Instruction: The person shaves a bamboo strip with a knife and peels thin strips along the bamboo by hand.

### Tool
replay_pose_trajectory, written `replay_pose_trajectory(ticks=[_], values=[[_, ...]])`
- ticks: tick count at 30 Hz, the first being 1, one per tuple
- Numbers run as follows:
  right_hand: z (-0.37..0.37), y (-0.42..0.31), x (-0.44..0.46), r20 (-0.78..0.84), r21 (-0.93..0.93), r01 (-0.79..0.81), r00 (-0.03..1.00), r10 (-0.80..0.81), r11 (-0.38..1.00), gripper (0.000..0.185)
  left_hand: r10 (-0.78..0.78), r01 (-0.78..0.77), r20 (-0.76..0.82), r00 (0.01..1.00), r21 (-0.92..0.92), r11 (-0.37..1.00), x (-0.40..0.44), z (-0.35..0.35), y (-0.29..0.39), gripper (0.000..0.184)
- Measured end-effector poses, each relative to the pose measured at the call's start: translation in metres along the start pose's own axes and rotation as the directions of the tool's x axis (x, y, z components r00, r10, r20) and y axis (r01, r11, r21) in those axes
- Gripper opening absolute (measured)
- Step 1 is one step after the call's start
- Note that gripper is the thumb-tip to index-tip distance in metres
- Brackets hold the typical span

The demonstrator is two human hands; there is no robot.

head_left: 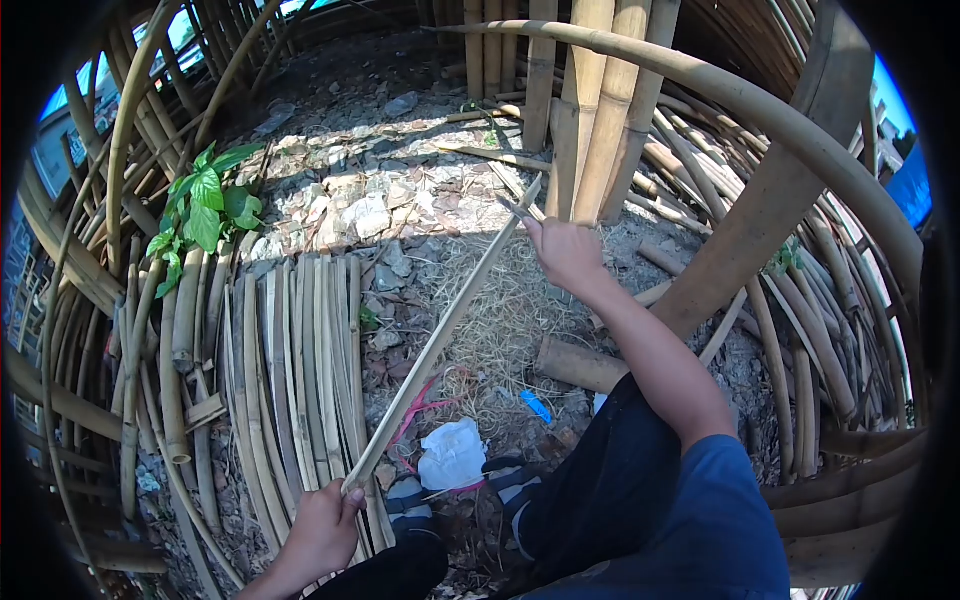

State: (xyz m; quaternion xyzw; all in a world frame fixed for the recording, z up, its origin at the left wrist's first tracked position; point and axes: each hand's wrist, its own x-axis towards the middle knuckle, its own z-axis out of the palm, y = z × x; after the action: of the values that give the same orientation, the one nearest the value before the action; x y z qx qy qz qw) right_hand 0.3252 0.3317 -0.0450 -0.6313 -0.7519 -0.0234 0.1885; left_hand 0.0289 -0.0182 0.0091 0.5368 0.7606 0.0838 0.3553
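Observation:
A long, pale bamboo strip (440, 335) slants from lower left to upper right in front of me. My left hand (322, 530) is closed round its lower end. Near the strip's upper end, my right hand (568, 252) is closed on a knife (514, 208), whose blade lies against or very close to the strip. The fingers hide the knife's handle. Left of the strip, a row of split bamboo strips (295, 370) lies side by side on the ground. Thin shavings (510, 300) are scattered below my right hand.
Upright bamboo poles (600, 110) stand ahead, and a thick pole (750, 230) leans at the right. A cut bamboo piece (578, 366), a white plastic bag (452, 455) and a blue object (536, 406) lie near my feet. A leafy plant (207, 205) grows at left.

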Motion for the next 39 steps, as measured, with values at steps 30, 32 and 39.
replay_pose_trajectory(ticks=[30,32,39], values=[[-0.01,0.025,0.008,-0.01,0.192,-0.027,1.0,0.029,0.981,0.068,0.024,-0.03,-0.06,0.998,-0.099,0.995,0.005,0.002,-0.01,0.03],[-0.015,-0.003,-0.007,0.057,0.158,0.183,0.979,-0.194,0.97,0.058,0.01,-0.015,-0.063,0.998,-0.085,0.996,0.005,0.002,-0.009,0.03],[0.01,-0.001,0.007,-0.146,0.011,0.513,0.85,-0.506,0.859,0.052,0.009,-0.012,-0.062,0.998,-0.044,0.999,0.001,0.0,-0.011,0.03]])
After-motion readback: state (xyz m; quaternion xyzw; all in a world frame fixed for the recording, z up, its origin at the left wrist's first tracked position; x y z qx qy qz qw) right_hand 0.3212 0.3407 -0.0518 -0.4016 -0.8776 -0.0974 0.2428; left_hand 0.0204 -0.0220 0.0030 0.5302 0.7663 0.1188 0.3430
